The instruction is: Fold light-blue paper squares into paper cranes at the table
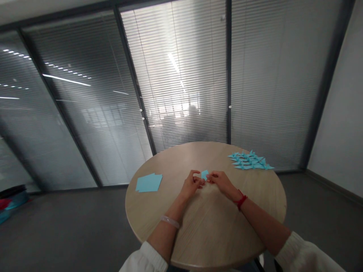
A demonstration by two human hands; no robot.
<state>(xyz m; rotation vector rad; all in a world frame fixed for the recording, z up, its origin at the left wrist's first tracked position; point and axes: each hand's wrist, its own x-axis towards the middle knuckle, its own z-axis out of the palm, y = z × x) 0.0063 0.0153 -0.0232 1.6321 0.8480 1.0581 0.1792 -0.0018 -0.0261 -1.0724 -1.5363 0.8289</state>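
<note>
Near the middle of the round pale wooden table [210,226], the left hand [193,182] and the right hand [220,180] meet on a small light-blue folded paper piece [204,174]. The fingers of both hands are pinched on it, one hand at each side. For a sharp crease, I judge it best to align the edges first, then press firmly. Both forearms reach forward over the near edge, wrists low.
</note>
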